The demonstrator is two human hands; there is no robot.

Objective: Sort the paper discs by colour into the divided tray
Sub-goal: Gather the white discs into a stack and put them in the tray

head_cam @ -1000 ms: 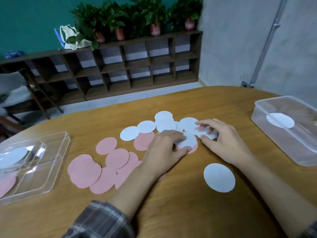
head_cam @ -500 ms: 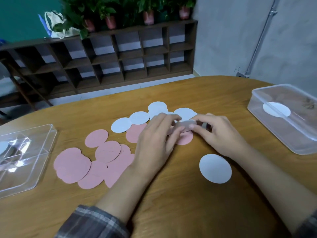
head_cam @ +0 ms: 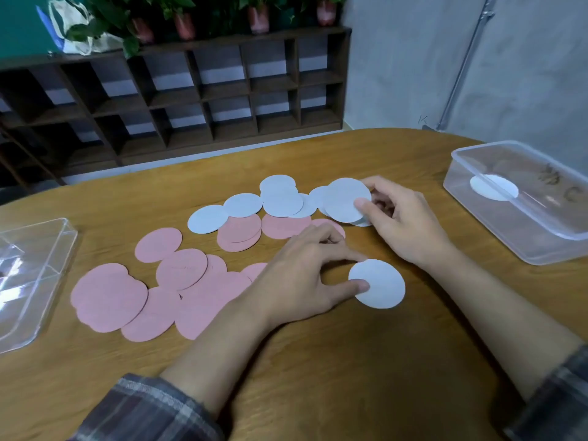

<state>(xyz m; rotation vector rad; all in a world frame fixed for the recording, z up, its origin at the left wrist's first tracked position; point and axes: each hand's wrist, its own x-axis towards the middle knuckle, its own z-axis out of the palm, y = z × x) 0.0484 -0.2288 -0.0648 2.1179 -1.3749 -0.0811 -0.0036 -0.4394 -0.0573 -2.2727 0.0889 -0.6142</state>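
My right hand (head_cam: 404, 222) pinches a small stack of white discs (head_cam: 345, 200), lifted and tilted off the table. My left hand (head_cam: 305, 275) reaches to a lone white disc (head_cam: 380, 284) lying flat near the front, thumb and fingertip touching its left edge. More white discs (head_cam: 280, 198) lie in a row at the back of the pile. Several pink discs (head_cam: 178, 281) overlap on the wooden table (head_cam: 318, 377) to the left. The clear divided tray (head_cam: 28, 281) sits at the far left edge, partly out of view.
A clear plastic box (head_cam: 521, 214) with one white disc (head_cam: 493, 187) in it stands at the right. A dark wooden shelf unit (head_cam: 178, 90) with potted plants runs behind the table.
My right hand has lifted white discs off the pile. My left hand has left the pile and moved right and toward me to the lone white disc.
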